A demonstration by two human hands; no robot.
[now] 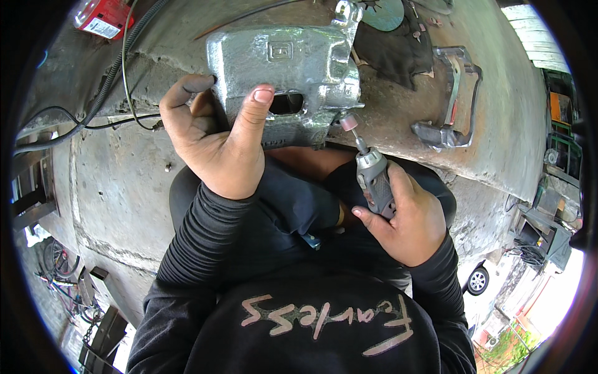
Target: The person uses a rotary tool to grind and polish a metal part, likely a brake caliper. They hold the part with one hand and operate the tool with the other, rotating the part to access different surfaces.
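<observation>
A large silver brake caliper (249,53) rests at the far middle, with a dark rectangular opening in its face and a lug at its far right corner. My left hand (218,140) grips its left side, thumb over the face and fingers curled around the edge. In my right hand (416,218) is a grey rotary tool (372,174), its nose pointing away from me. The pinkish cylindrical grinding bit (350,121) at its tip is at the caliper's near right edge; whether they touch, I cannot tell.
Black cables (109,84) run along the left beside a red can (101,19). Dark cloth (402,53) and a pale green disc (382,14) lie beyond the caliper. A metal bracket frame (468,134) sits on the right of the curved grey surface. My legs are beneath the work.
</observation>
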